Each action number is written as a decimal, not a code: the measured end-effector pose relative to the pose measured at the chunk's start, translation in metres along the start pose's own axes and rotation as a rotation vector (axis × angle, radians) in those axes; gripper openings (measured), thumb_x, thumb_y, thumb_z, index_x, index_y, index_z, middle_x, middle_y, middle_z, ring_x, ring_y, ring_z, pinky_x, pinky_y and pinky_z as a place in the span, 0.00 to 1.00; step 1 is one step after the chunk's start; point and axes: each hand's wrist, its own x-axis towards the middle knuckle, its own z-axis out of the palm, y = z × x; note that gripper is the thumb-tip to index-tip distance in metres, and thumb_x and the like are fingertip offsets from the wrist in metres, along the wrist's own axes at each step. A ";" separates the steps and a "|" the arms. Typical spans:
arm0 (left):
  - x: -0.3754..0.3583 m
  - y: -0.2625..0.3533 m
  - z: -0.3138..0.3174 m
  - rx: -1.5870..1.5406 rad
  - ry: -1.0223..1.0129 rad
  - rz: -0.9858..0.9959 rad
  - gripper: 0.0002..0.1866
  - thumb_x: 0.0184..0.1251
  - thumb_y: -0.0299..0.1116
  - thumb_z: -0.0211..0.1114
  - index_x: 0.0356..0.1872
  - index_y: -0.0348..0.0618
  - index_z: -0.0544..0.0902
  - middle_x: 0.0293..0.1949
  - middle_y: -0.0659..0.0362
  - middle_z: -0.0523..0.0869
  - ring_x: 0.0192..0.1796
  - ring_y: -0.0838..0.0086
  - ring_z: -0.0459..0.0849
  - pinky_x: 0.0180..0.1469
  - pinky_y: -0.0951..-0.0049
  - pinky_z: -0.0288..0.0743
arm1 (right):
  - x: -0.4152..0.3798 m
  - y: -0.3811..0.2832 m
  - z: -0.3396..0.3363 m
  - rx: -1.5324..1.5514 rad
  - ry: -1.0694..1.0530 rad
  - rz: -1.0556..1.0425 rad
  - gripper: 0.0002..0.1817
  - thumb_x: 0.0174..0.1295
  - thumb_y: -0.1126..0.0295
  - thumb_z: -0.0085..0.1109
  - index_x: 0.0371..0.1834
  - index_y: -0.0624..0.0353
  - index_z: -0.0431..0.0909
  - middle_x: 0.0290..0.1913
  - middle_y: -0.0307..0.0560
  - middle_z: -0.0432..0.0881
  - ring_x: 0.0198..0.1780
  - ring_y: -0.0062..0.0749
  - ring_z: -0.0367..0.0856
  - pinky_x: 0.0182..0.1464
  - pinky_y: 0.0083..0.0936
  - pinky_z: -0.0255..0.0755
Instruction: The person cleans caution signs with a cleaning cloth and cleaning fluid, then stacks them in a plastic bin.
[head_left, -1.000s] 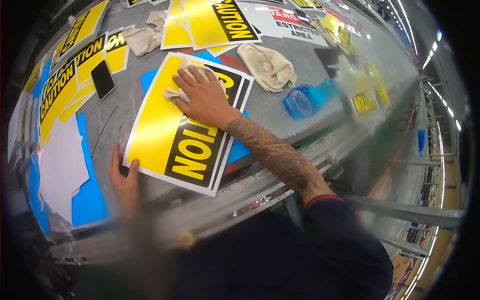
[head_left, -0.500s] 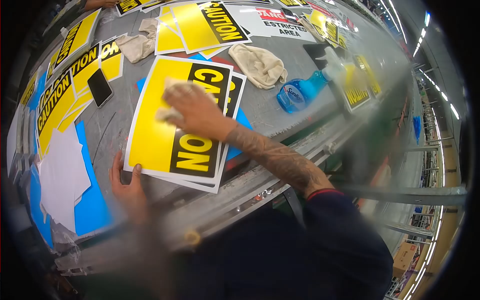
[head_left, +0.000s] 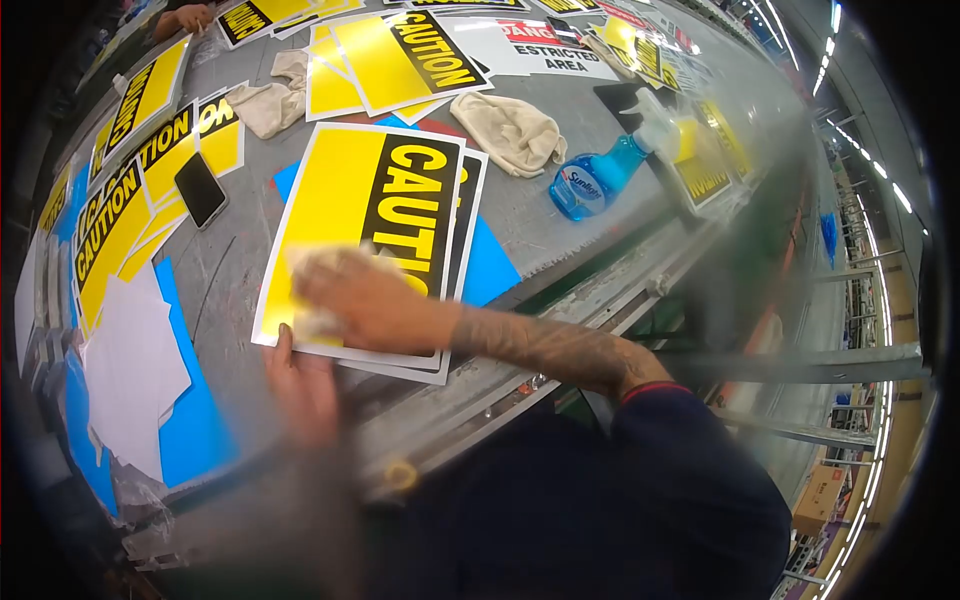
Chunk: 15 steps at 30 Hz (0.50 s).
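A yellow and black CAUTION sign [head_left: 330,195] lies on top of similar signs at the near part of the table. My right hand [head_left: 375,305], blurred by motion, presses a pale cloth [head_left: 342,258] onto its lower yellow part. At the lower left edge of that sign is my left hand [head_left: 302,390], its fingertips close together on the border and the wrist smeared. Blue sheets [head_left: 492,265] show from beneath the stack.
A blue Sunlight spray bottle [head_left: 590,185] stands right of a crumpled cloth [head_left: 508,132]. To the left are a phone [head_left: 201,190], more CAUTION signs [head_left: 112,222] and white sheets [head_left: 130,375]. Another person's hand [head_left: 190,18] is at the far left.
My right hand has moved the cloth down the sign toward its lower edge. My left hand has shifted right, onto the sign's border, and its fingers have come together.
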 end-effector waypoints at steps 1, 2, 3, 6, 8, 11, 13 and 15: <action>0.004 0.000 -0.002 -0.003 0.008 -0.008 0.23 0.94 0.37 0.53 0.80 0.41 0.72 0.74 0.51 0.83 0.74 0.57 0.83 0.73 0.47 0.82 | -0.006 -0.016 0.000 0.011 -0.056 -0.143 0.37 0.77 0.49 0.64 0.83 0.56 0.71 0.80 0.54 0.76 0.82 0.51 0.71 0.85 0.54 0.60; 0.004 0.000 -0.005 -0.015 -0.017 -0.031 0.23 0.94 0.38 0.53 0.80 0.41 0.72 0.75 0.50 0.82 0.75 0.57 0.83 0.74 0.47 0.82 | -0.010 -0.020 0.006 0.098 -0.088 -0.159 0.39 0.77 0.50 0.66 0.86 0.56 0.69 0.84 0.53 0.74 0.85 0.47 0.69 0.87 0.52 0.58; 0.002 0.003 -0.004 -0.027 -0.040 -0.053 0.23 0.94 0.39 0.53 0.80 0.41 0.72 0.76 0.50 0.82 0.75 0.57 0.83 0.74 0.47 0.82 | -0.005 -0.010 0.003 0.107 -0.126 -0.166 0.38 0.78 0.51 0.65 0.86 0.56 0.69 0.83 0.52 0.74 0.85 0.46 0.69 0.87 0.51 0.58; 0.001 0.004 -0.002 -0.038 -0.034 -0.060 0.25 0.95 0.42 0.52 0.82 0.40 0.70 0.79 0.50 0.78 0.79 0.56 0.80 0.80 0.49 0.77 | 0.014 0.022 -0.008 -0.013 -0.052 -0.063 0.33 0.81 0.54 0.61 0.83 0.60 0.71 0.82 0.55 0.75 0.84 0.49 0.70 0.86 0.52 0.58; -0.001 0.005 0.008 -0.025 0.043 -0.050 0.26 0.95 0.42 0.52 0.82 0.39 0.69 0.80 0.50 0.77 0.80 0.56 0.78 0.82 0.49 0.74 | 0.017 0.019 -0.007 -0.058 -0.084 -0.075 0.34 0.82 0.54 0.59 0.84 0.59 0.70 0.83 0.56 0.74 0.84 0.50 0.69 0.87 0.54 0.57; -0.002 0.008 0.002 -0.093 -0.094 -0.087 0.30 0.96 0.52 0.47 0.84 0.42 0.68 0.82 0.50 0.75 0.81 0.59 0.76 0.83 0.50 0.72 | 0.014 0.006 0.012 0.042 -0.121 -0.128 0.37 0.81 0.49 0.60 0.86 0.57 0.68 0.86 0.54 0.71 0.87 0.50 0.67 0.87 0.54 0.57; -0.003 0.013 0.006 -0.142 -0.132 -0.086 0.35 0.95 0.58 0.45 0.85 0.42 0.66 0.83 0.51 0.74 0.82 0.59 0.75 0.83 0.50 0.71 | 0.020 0.002 0.019 0.013 -0.089 -0.178 0.38 0.81 0.47 0.61 0.87 0.55 0.68 0.87 0.51 0.70 0.87 0.49 0.66 0.87 0.55 0.56; -0.005 0.018 0.011 -0.196 -0.135 -0.098 0.38 0.93 0.63 0.45 0.86 0.43 0.65 0.84 0.51 0.72 0.82 0.59 0.74 0.83 0.50 0.71 | 0.029 -0.002 0.029 -0.017 -0.026 -0.189 0.37 0.81 0.45 0.60 0.86 0.52 0.70 0.85 0.48 0.72 0.86 0.48 0.68 0.86 0.57 0.58</action>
